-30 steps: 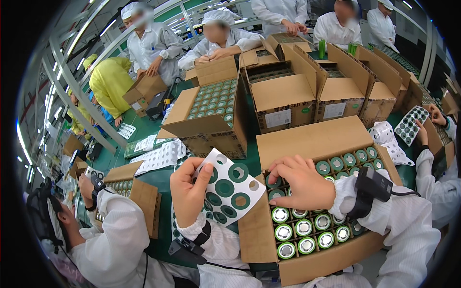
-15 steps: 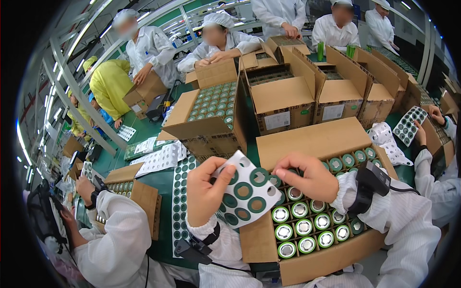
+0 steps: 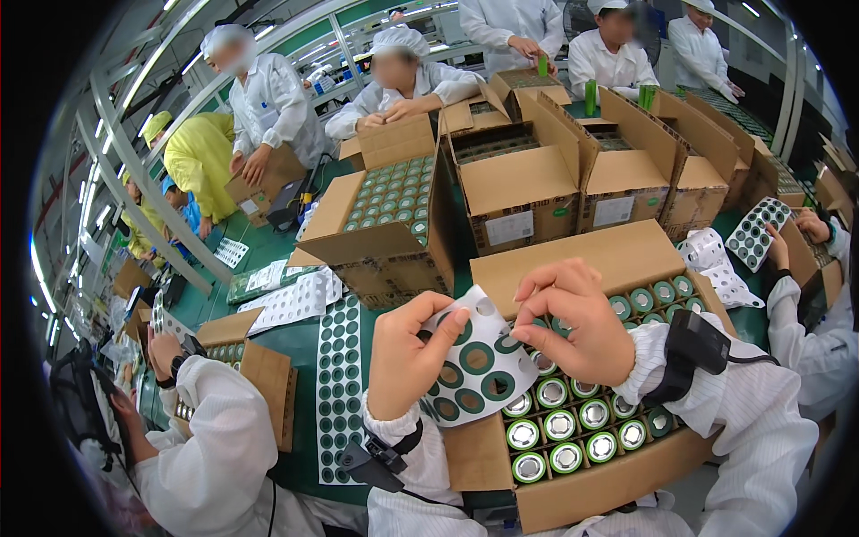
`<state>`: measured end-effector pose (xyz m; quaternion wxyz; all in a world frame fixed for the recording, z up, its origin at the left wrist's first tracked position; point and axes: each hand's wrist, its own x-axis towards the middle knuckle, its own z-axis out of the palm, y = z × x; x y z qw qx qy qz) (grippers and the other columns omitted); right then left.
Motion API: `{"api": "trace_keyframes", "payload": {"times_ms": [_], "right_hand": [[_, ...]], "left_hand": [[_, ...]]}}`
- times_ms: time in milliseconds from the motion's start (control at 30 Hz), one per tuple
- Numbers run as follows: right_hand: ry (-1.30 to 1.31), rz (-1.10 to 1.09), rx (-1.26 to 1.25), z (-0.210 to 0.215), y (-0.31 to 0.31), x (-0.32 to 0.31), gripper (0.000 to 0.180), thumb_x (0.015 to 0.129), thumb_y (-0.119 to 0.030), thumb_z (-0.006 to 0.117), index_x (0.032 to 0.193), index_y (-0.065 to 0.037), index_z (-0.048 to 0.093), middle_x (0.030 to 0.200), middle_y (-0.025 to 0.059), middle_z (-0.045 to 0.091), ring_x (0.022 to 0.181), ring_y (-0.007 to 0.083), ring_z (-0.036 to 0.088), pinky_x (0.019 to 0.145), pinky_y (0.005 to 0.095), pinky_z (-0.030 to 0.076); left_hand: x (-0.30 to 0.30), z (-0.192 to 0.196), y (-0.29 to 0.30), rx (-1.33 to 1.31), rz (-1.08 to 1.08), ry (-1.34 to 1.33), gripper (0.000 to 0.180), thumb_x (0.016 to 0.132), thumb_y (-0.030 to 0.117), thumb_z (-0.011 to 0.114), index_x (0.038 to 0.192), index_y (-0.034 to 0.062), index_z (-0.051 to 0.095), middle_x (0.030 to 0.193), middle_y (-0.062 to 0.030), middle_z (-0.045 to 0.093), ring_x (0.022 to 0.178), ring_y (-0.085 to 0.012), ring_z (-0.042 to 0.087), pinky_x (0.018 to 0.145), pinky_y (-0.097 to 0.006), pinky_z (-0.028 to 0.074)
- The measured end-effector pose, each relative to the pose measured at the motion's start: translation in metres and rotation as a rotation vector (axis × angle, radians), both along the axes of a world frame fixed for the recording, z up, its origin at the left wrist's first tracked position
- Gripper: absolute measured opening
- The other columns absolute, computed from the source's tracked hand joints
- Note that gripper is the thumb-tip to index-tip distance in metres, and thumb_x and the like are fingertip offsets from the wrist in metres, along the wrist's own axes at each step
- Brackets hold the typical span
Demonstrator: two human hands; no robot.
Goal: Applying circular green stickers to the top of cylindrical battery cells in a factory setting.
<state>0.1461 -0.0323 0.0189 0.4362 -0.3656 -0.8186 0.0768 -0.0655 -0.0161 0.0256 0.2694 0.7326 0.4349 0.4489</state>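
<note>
Left hand pinches, thumb over curled fingers, the left edge of a white backing sheet of dark green ring-shaped stickers, held tilted above the near-left part of an open brown cardboard box. Right hand closes its fingertips on the sheet's upper right edge. Below, upright green-sleeved cylindrical cells with silver tops fill the box in rows. A longer strip of the same stickers lies on the green table, left of the box.
</note>
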Motion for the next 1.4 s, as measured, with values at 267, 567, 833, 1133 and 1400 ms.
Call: {"api": "trace_keyframes", "payload": {"times_ms": [267, 567, 833, 1133, 1400], "right_hand": [[0.345, 0.105, -1.108, 0.002, 0.016, 0.026, 0.014, 0.081, -0.018, 0.066, 0.079, -0.005, 0.06, 0.109, 0.0055, 0.05, 0.094, 0.0133, 0.049, 0.084, 0.0261, 0.039], [0.1, 0.039, -0.672, -0.028, 0.002, 0.027, 0.016, 0.079, -0.018, 0.068, 0.076, -0.003, 0.061, 0.108, 0.0066, 0.053, 0.102, 0.019, 0.047, 0.092, 0.032, 0.035], [0.033, 0.023, -0.631, -0.029, 0.003, 0.028, 0.016, 0.075, -0.021, 0.067, 0.074, -0.006, 0.065, 0.107, 0.0076, 0.056, 0.105, 0.0271, 0.045, 0.094, 0.0361, 0.034], [-0.024, 0.014, -0.614, -0.025, 0.0, 0.028, 0.013, 0.077, -0.018, 0.068, 0.074, -0.006, 0.063, 0.107, 0.0067, 0.054, 0.107, 0.0238, 0.045, 0.095, 0.0337, 0.032], [-0.029, 0.007, -0.635, -0.025, 0.0, 0.028, 0.013, 0.077, -0.018, 0.067, 0.075, -0.006, 0.063, 0.108, 0.0068, 0.054, 0.107, 0.0241, 0.045, 0.095, 0.0343, 0.032]], "left_hand": [[-0.013, 0.002, -0.001, 0.02, 0.062, -0.062, 0.017, 0.082, 0.014, 0.064, 0.082, -0.0025, 0.062, 0.062, -0.003, 0.059, 0.055, -0.0063, 0.049, 0.05, -0.02, 0.038], [-0.018, -0.002, -0.003, 0.033, 0.056, -0.111, 0.02, 0.083, 0.016, 0.064, 0.081, -0.0035, 0.062, 0.061, -0.0024, 0.058, 0.054, -0.0059, 0.048, 0.049, -0.02, 0.037], [-0.017, -0.006, 0.0, 0.003, 0.03, -0.13, 0.02, 0.083, 0.016, 0.064, 0.081, -0.0036, 0.061, 0.061, -0.0013, 0.058, 0.054, -0.0046, 0.046, 0.048, -0.019, 0.034], [-0.017, -0.006, -0.001, 0.0, 0.043, -0.139, 0.02, 0.084, 0.015, 0.064, 0.08, -0.0033, 0.06, 0.06, -0.0003, 0.055, 0.054, -0.0049, 0.043, 0.048, -0.019, 0.032], [-0.018, -0.005, -0.001, 0.011, 0.061, -0.135, 0.019, 0.084, 0.016, 0.064, 0.08, -0.0028, 0.06, 0.059, 0.0001, 0.054, 0.053, -0.0048, 0.041, 0.048, -0.019, 0.031]]}}
